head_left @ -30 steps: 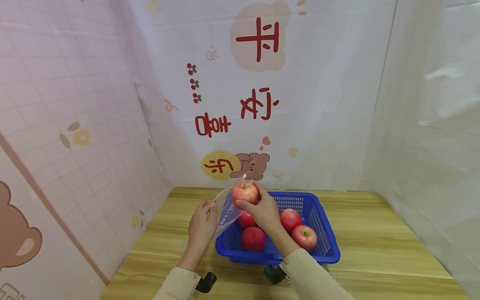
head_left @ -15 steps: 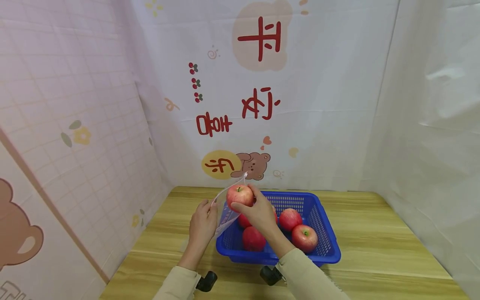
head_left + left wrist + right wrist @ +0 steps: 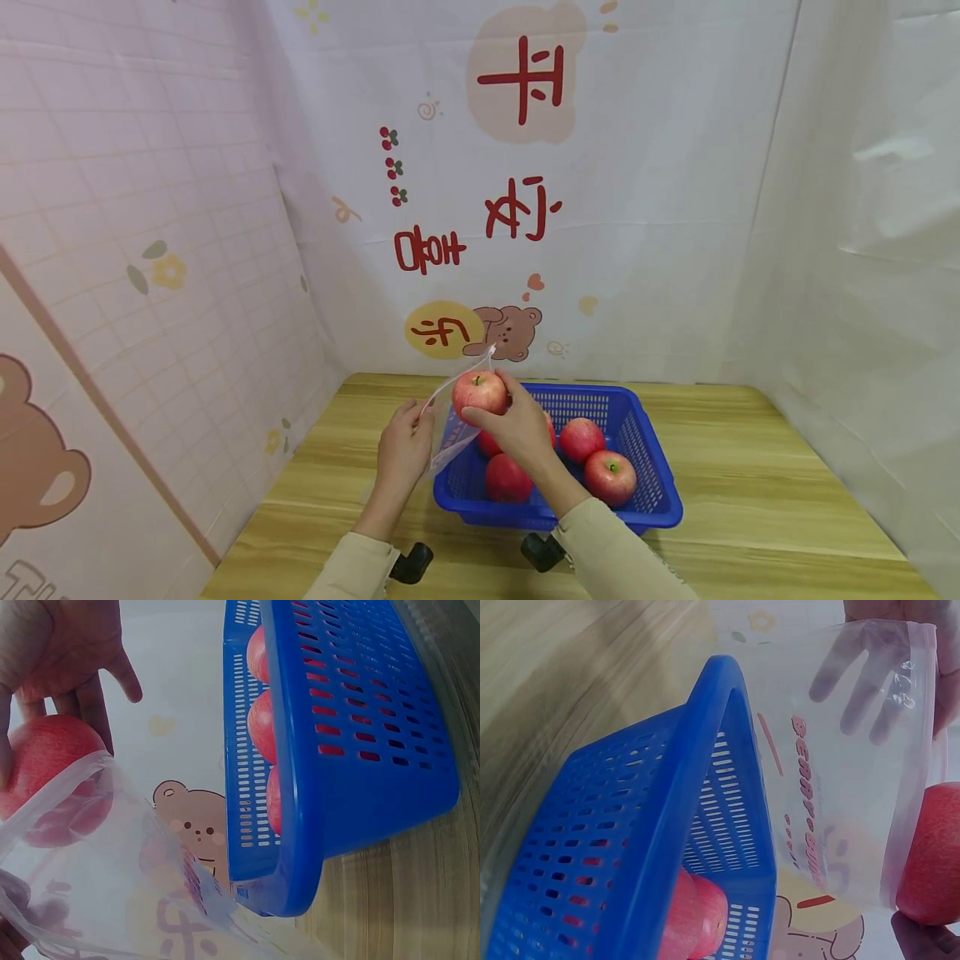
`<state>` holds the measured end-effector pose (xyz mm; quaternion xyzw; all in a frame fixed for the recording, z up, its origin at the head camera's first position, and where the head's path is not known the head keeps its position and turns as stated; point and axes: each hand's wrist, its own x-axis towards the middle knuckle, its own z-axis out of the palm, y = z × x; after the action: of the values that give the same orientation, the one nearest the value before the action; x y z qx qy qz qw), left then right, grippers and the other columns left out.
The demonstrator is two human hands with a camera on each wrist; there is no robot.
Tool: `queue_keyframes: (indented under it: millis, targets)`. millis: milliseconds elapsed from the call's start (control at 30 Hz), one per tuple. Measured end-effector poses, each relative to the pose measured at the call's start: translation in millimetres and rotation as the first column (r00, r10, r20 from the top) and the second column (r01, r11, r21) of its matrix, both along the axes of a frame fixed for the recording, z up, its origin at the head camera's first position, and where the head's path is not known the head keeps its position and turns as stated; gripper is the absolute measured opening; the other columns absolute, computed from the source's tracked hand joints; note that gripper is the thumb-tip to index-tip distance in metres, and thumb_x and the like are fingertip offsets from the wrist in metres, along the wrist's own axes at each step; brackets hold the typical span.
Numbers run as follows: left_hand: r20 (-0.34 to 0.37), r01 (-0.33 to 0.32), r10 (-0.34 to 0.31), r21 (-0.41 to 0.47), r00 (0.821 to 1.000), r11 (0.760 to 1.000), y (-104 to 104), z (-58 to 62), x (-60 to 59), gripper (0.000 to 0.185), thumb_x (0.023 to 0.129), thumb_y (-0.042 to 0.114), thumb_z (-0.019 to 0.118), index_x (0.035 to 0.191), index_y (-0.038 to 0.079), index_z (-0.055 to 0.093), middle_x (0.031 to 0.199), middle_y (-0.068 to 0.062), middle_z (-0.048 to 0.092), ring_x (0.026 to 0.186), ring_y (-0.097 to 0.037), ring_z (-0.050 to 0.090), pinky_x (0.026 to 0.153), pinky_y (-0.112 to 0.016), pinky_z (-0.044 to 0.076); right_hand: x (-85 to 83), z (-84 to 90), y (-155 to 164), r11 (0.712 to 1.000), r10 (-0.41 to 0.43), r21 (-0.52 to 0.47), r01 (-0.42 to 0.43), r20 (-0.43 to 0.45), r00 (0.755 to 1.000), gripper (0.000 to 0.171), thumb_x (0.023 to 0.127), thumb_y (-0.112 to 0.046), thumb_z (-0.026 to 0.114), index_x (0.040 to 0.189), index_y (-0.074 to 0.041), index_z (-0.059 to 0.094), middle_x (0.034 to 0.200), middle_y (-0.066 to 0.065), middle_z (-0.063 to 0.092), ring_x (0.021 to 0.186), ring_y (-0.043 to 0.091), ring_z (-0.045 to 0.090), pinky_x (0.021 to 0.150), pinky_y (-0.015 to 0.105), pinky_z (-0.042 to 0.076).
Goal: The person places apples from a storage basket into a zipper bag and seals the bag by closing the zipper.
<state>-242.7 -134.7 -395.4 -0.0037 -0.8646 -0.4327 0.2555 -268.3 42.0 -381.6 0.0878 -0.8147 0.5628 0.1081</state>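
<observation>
My right hand [image 3: 517, 425] grips a red apple [image 3: 478, 393] by its side, stem upward, over the left part of the blue basket. The apple is at the mouth of a clear zip bag [image 3: 855, 787] with red lettering; in the left wrist view the bag's edge overlaps the lower part of the apple [image 3: 52, 761]. My left hand [image 3: 405, 446] pinches the bag's rim on the left, and its fingers show through the film in the right wrist view. Several more apples [image 3: 610, 477] lie in the blue plastic basket [image 3: 660, 467], some partly hidden behind my right hand and wrist.
A wood-grain table [image 3: 757, 475] bears the basket and extends to both sides of it. White printed cloth [image 3: 660, 250] hangs close behind the table and along both sides.
My right hand has carried the apple slightly left and down, closer into the bag's mouth, then nearly stopped. The left hand keeps its place on the bag's rim.
</observation>
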Motion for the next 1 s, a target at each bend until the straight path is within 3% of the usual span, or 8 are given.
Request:
queue_keyframes:
  millis: [400,733,1000]
  targets:
    - [0.023,0.007,-0.007,0.012,1.000,1.000,4,1.8,1.3,0.033,0.099,0.017,0.052,0.121,-0.001,0.070,0.132,-0.029,0.057,0.111,-0.046,0.061,0.093,-0.062,0.045,0.8,3.2,-5,0.998,0.069,0.006,-0.068,-0.120,0.990,0.091,0.076,-0.045,0.083,0.150,-0.012,0.043,0.143,0.007,0.053,0.129,0.027,0.052,0.099,0.048,0.047]
    - [0.017,-0.003,0.003,0.033,1.000,0.999,4,4.8,1.7,0.035,0.101,0.019,0.049,0.118,-0.003,0.070,0.132,-0.029,0.057,0.115,-0.047,0.058,0.096,-0.063,0.043,-2.3,-10.9,-10,0.986,0.074,0.160,-0.052,-0.133,0.988,0.083,0.075,-0.048,0.081,0.144,-0.013,0.050,0.128,0.007,0.064,0.110,0.026,0.063,0.092,0.047,0.051]
    - [0.030,0.007,-0.009,0.048,1.000,0.999,3,5.6,2.3,0.035,0.103,0.020,0.048,0.122,0.001,0.069,0.134,-0.031,0.055,0.117,-0.048,0.057,0.096,-0.064,0.042,-2.1,-19.4,-14,0.980,0.075,0.192,-0.052,-0.117,0.990,0.081,0.074,-0.046,0.082,0.142,-0.011,0.053,0.126,0.009,0.065,0.109,0.028,0.064,0.091,0.048,0.051]
